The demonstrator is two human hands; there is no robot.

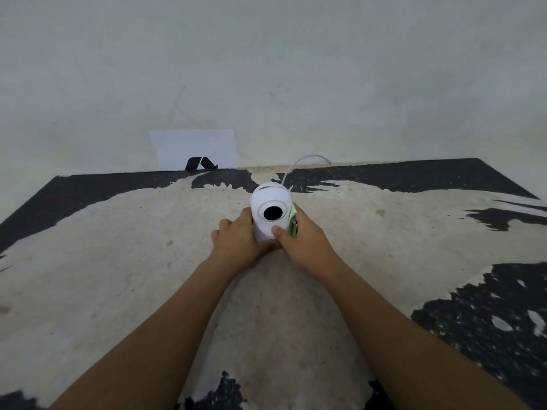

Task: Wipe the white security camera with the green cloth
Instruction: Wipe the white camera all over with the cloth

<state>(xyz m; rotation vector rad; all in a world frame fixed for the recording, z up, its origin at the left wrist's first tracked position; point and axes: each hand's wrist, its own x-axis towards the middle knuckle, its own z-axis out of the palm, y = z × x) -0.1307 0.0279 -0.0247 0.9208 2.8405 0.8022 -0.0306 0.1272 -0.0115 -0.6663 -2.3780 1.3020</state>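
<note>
The white security camera [270, 210] is standing upright mid-table, lens facing the wearer. The left hand [236, 242] is gripping its left side. The right hand [305, 236] is pressing the green cloth [293, 223] against its right side. A white cable [299, 162] is trailing behind over the worn table [118, 261].

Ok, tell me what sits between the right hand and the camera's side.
The folded green cloth, pressed by the right hand against the white security camera, in the head view.

Worn black-and-beige tabletop [118, 261]; pale stained wall [266, 69]; white paper sheet [195, 147].
</note>
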